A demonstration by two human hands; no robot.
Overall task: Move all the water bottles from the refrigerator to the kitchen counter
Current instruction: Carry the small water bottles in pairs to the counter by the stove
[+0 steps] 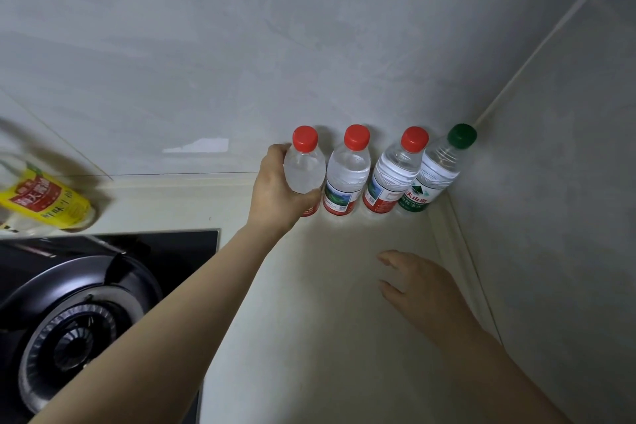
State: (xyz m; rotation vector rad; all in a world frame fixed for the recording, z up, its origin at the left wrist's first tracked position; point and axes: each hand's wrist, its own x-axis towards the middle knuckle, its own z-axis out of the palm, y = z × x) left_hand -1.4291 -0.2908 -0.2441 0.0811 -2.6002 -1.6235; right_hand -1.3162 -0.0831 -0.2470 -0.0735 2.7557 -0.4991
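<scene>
My left hand (275, 189) clamps its fingers round the leftmost bottle (304, 169), upright on the counter (309, 320) beside three more bottles (347, 172); my right hand (420, 289) hovers, fingers loosely apart.

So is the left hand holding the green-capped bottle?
No, the left hand grips the leftmost red-capped bottle; the green-capped bottle stands untouched, farthest right.

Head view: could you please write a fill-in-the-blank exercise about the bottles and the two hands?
1. The row on the counter holds ____ bottles.
2. The left hand grips the leftmost bottle, whose cap is ____.
3. The corner bottle has a ____ cap.
4. The right hand, fingers relaxed, holds ____.
Missing words: four; red; green; nothing.
</scene>
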